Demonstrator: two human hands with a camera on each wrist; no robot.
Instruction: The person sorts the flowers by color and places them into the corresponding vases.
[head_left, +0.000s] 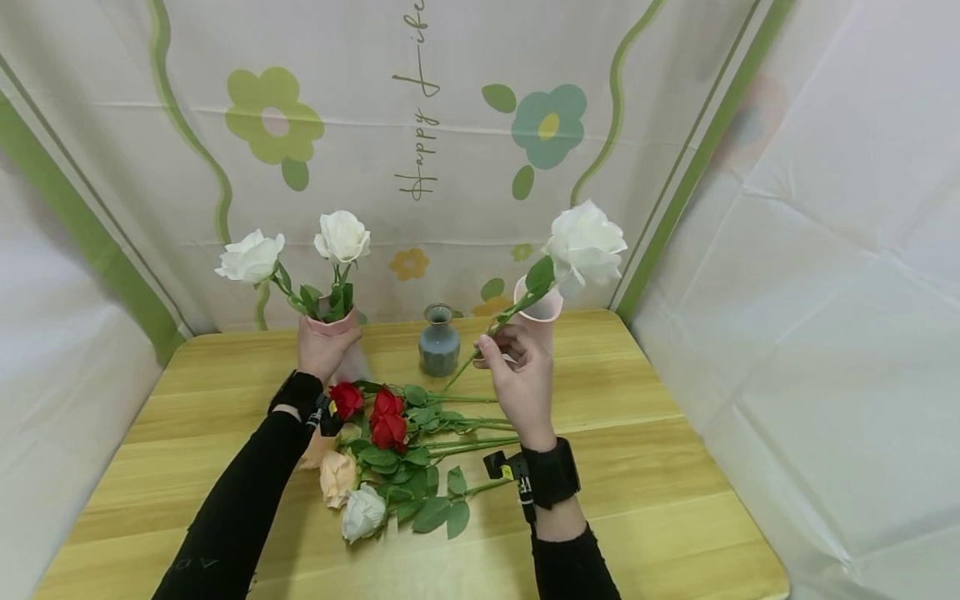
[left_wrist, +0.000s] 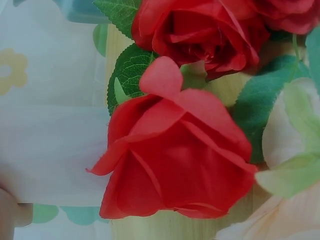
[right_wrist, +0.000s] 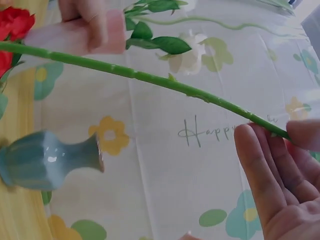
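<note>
My left hand (head_left: 322,346) grips a vase (head_left: 335,323) with a pink rim near its top; two white roses (head_left: 342,237) stand in it. Between thumb and fingers, my right hand (head_left: 522,379) pinches the green stem (right_wrist: 150,79) of a single large white rose (head_left: 587,244), its bloom raised to the upper right. Just behind that hand stands a second pink-rimmed vase (head_left: 542,310), partly covered by the hand and stem. Only a sliver of the left hand's fingers shows in the left wrist view, where a red rose (left_wrist: 175,150) fills the middle.
A small blue-grey vase (head_left: 439,343) stands between the hands. Several red, peach and white roses (head_left: 363,512) lie on the wooden table (head_left: 645,500), stems pointing right. A flower-printed cloth (head_left: 450,50) hangs behind the table's back edge.
</note>
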